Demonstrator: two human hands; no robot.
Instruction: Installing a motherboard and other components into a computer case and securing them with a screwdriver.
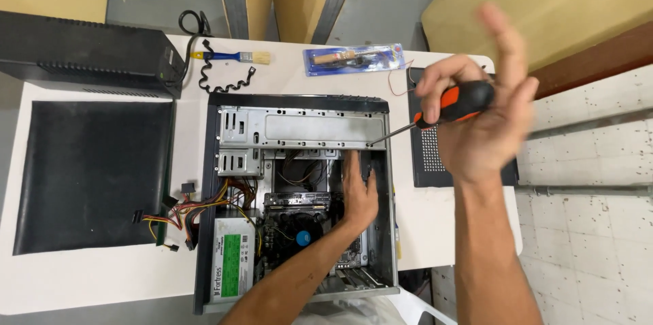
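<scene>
The right hand (476, 121) is raised above the bench (88, 277), fingers loosely closed around the orange-and-black handle of a screwdriver (454, 104), with the forefinger and thumb lifted free. The tool's long axis slants down and to the left from that hand, its thin shaft ending at the upper right corner of the open computer case (299, 117). The left hand (358, 192) lies lower and further left, inside the case, fingers flat and together against the inner wall beside the cooling fan (304, 235); it holds nothing. The right hand is the nearer to the shaft tip. Left of the left hand sit a power supply (233, 257) with loose coloured cables (187, 210) and a black panel (88, 172); beyond it, a paintbrush (231, 57). Tiled floor (592, 230) shows right of the hands.
</scene>
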